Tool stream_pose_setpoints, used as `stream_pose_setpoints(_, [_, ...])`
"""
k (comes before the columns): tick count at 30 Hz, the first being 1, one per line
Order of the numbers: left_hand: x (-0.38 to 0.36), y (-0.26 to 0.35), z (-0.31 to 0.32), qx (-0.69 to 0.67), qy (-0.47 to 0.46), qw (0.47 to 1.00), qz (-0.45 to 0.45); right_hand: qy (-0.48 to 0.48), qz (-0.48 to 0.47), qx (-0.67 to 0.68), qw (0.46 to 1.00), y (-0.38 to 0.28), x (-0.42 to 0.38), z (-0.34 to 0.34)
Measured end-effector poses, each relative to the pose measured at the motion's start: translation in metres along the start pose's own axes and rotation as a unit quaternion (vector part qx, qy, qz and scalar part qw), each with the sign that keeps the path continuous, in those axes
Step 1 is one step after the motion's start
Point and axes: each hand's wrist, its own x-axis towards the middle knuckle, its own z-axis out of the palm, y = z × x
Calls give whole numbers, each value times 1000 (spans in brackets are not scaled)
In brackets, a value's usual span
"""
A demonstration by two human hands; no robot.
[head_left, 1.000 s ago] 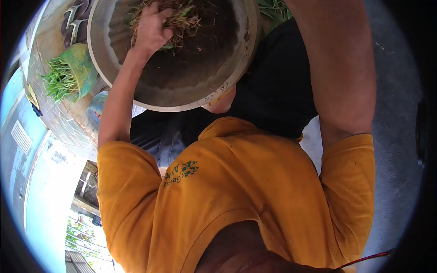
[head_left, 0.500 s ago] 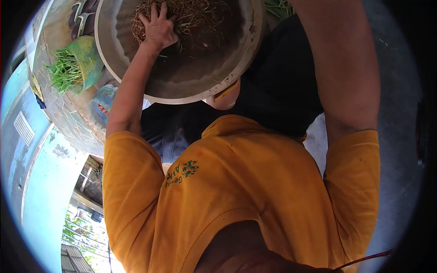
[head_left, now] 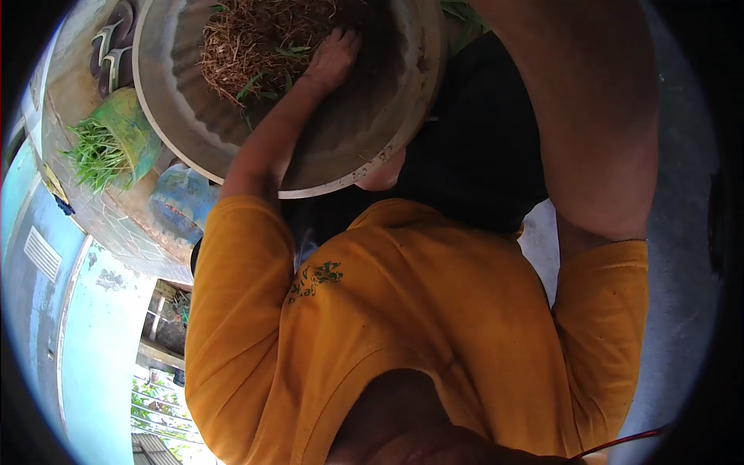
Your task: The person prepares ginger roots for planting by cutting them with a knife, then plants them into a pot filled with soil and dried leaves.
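Root clump (head_left: 248,46): 1 tangled brown mass of dry roots and fibres with a few green blades, lying in the upper left part of the metal basin (head_left: 372,147), against its far wall.

Left hand (head_left: 333,58): inside the basin, on the right edge of the clump and touching it. Its fingers are bent downward with the tips sunk into the fibres. Cannot tell whether they are clamped on a tuft or just pressing.

Right hand: out of frame. Only the right forearm shows, running up the right side and off the top edge past the basin rim.

Basin: 1, round, grey, soil smeared on the inner wall. It sits tilted on the person's lap over black trousers (head_left: 473,155). The left forearm crosses the near rim and hides part of the basin floor.

Around it:
- 1 green bag (head_left: 128,128) lying on its side left of the basin, a bunch of green shoots (head_left: 93,155) sticking out of its mouth.
- 1 blue container (head_left: 182,201) just below the bag, partly tucked under the basin rim.
- 2 sandals (head_left: 112,46) side by side at upper left, on the tiled ledge (head_left: 93,217).
- A few green leaves (head_left: 465,12) at the top, beyond the basin's right rim.
- Orange shirt (head_left: 434,310) fills the lower half, with 1 green logo on the chest.
- Grey concrete floor (head_left: 682,232) at far right.
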Motion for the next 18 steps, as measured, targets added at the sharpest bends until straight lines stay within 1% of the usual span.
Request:
stream_pose_setpoints(2, [-14, -2, -26, 121, -47, 991, 28, 0, 0, -1, 1000, 0, 0, 0])
stream_pose_setpoints(3, [-22, -8, -32, 125, -64, 990, 35, 0, 1, -1, 1000, 1, 1, 0])
stream_pose_setpoints(5, [-30, -10, -36, 112, -94, 989, -3, 1, -4, -1, 1000, -2, 6, 0])
stream_pose_setpoints(7, [-28, 0, -49, 79, -119, 986, -86, 6, -6, -3, 1000, -3, 8, 2])
stream_pose_setpoints(10, [-34, -23, -17, 96, -76, 991, -47, 4, -10, -2, 1000, -5, 11, 2])
stream_pose_setpoints(13, [-22, -19, 4, 120, -13, 991, -64, 9, -15, -3, 1000, -8, 15, 2])
stream_pose_setpoints(16, [-14, -4, 2, 152, -62, 984, -67, 15, -25, 0, 1000, -17, 27, 2])
stream_pose_setpoints(18, [-18, -19, 30, 90, -51, 992, -71, 21, -37, 4, 999, -29, 39, 1])
